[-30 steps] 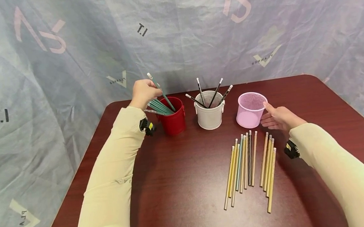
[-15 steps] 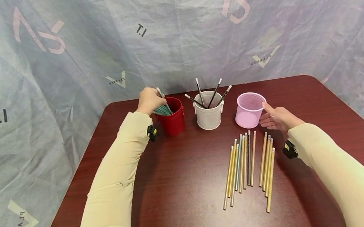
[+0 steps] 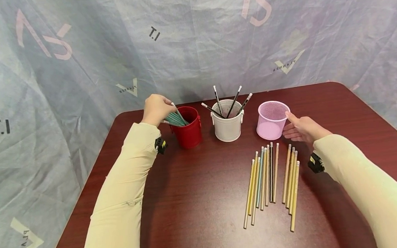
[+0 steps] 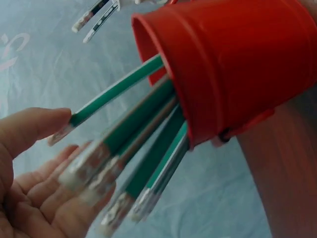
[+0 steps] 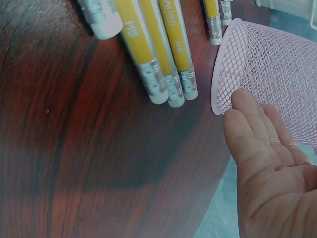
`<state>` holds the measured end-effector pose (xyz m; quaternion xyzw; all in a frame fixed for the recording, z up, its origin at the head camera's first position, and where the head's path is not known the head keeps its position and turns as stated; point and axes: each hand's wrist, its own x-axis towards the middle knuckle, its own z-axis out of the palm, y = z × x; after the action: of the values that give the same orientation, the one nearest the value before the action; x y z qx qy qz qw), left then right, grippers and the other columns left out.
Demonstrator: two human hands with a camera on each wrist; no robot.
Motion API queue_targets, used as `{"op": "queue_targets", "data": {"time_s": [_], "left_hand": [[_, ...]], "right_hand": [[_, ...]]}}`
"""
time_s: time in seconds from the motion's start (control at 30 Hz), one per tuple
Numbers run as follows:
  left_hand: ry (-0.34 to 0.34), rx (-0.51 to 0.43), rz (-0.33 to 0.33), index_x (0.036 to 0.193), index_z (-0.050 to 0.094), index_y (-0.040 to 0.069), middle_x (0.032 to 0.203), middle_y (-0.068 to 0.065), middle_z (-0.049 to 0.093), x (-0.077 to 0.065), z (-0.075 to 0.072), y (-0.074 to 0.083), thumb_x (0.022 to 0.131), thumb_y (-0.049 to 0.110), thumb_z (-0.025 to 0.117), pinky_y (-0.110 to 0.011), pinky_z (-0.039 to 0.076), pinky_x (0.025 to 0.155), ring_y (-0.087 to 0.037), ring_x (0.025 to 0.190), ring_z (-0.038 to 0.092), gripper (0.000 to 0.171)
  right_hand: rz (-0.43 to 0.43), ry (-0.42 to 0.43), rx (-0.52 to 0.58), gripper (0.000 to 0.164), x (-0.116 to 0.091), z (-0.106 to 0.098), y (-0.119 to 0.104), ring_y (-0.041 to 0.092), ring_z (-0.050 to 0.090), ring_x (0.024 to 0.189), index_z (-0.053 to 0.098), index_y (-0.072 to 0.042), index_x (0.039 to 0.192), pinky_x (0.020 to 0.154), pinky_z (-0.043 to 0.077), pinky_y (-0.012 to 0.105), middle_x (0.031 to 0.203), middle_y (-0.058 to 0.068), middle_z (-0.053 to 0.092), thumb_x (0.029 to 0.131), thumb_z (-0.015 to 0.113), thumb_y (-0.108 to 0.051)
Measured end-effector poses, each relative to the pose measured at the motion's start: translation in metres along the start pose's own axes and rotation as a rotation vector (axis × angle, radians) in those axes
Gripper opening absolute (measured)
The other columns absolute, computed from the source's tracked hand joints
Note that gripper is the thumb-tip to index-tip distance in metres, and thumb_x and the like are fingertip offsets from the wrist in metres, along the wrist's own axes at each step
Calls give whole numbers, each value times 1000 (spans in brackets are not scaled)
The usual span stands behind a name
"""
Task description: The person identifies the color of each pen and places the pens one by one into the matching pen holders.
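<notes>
In the head view my left hand (image 3: 157,109) hovers at the left of the red bucket (image 3: 189,134), which holds several green pencils (image 3: 175,119). The left wrist view shows my thumb at the eraser end of one green pencil (image 4: 114,91), while the other fingers spread loosely behind the pencil ends. That pencil leans out over the bucket's rim. Beside the pink mesh cup (image 3: 270,129) is my right hand (image 3: 304,128), its thumb at the rim and its fingers extended along the side. Nothing shows inside the cup.
A white bucket (image 3: 227,129) with several black pencils (image 3: 234,101) stands between the red bucket and pink cup. Yellow pencils (image 3: 292,186), among them a black pencil (image 3: 271,172) and a teal one (image 3: 261,182), lie on the brown table (image 3: 196,200). Fabric (image 3: 187,45) hangs behind.
My left hand lowered the green pencil into the red bucket, then drew back slightly left with its fingers loosening. My right hand has stayed at the pink cup.
</notes>
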<state>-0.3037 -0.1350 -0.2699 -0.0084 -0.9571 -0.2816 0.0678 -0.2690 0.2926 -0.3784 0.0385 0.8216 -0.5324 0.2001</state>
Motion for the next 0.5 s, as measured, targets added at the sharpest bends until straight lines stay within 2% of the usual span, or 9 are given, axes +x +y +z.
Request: {"op": "queue_targets", "data": {"time_s": [0.1, 0.17, 0.23, 0.3, 0.33, 0.37, 0.4, 0.43, 0.5], "left_hand": [[75, 35, 34, 110, 70, 1, 109, -15, 69, -4, -5, 0, 85, 23, 68, -40, 50, 87, -32, 100, 61, 33], [157, 41, 96, 114, 68, 0, 111, -16, 68, -10, -6, 1, 87, 23, 66, -42, 48, 91, -32, 104, 61, 35], [272, 20, 222, 111, 69, -1, 105, -16, 70, -18, -2, 4, 87, 18, 65, -42, 50, 84, -32, 97, 64, 31], [386, -1, 403, 103, 72, -2, 96, -15, 72, -28, 8, 9, 86, 12, 62, -42, 52, 74, -31, 83, 67, 24], [418, -13, 486, 99, 73, -1, 91, -14, 72, -35, 14, 13, 85, 10, 61, -41, 53, 70, -31, 78, 67, 21], [431, -14, 568, 94, 73, -1, 88, -13, 72, -41, 21, 16, 83, 8, 61, -40, 53, 67, -30, 74, 67, 19], [415, -13, 638, 91, 74, 0, 84, -11, 72, -48, 28, 21, 82, 6, 60, -38, 53, 64, -28, 70, 67, 18], [375, -12, 699, 88, 74, 1, 82, -9, 72, -55, 36, 25, 80, 6, 60, -36, 52, 62, -25, 66, 66, 17], [219, -3, 753, 87, 74, 4, 80, -5, 72, -69, 50, 33, 80, 7, 60, -30, 52, 63, -18, 66, 66, 16]], "right_hand": [[1, -1, 7, 91, 1, 0, 1, 19, 65, 96, 28, 27, 133, 95, 47, 42, 130, 39, 45, 98, 16, -56], [2, -5, 11, 91, 2, 0, 1, 18, 65, 95, 28, 27, 133, 96, 46, 44, 129, 38, 47, 98, 16, -56], [4, -9, 19, 91, 2, 0, 0, 16, 65, 93, 28, 27, 133, 98, 44, 45, 127, 38, 49, 98, 15, -56], [7, -9, 22, 90, 1, 0, 0, 15, 65, 92, 28, 27, 133, 99, 42, 47, 127, 38, 49, 99, 15, -55], [8, -6, 24, 90, 1, 0, 0, 14, 65, 91, 28, 27, 133, 100, 42, 48, 127, 38, 49, 99, 14, -55], [6, 0, 26, 89, 1, 0, 0, 14, 65, 90, 28, 27, 132, 99, 43, 47, 126, 37, 50, 99, 15, -54], [5, 4, 26, 89, 0, 1, 0, 14, 65, 89, 29, 27, 132, 98, 44, 46, 125, 37, 51, 99, 15, -54], [4, 7, 28, 89, 0, 1, 0, 14, 65, 89, 29, 27, 132, 98, 44, 46, 126, 38, 50, 99, 15, -54], [2, 8, 28, 89, -1, 1, -1, 16, 65, 92, 29, 27, 132, 96, 46, 44, 129, 38, 47, 99, 16, -54]]}}
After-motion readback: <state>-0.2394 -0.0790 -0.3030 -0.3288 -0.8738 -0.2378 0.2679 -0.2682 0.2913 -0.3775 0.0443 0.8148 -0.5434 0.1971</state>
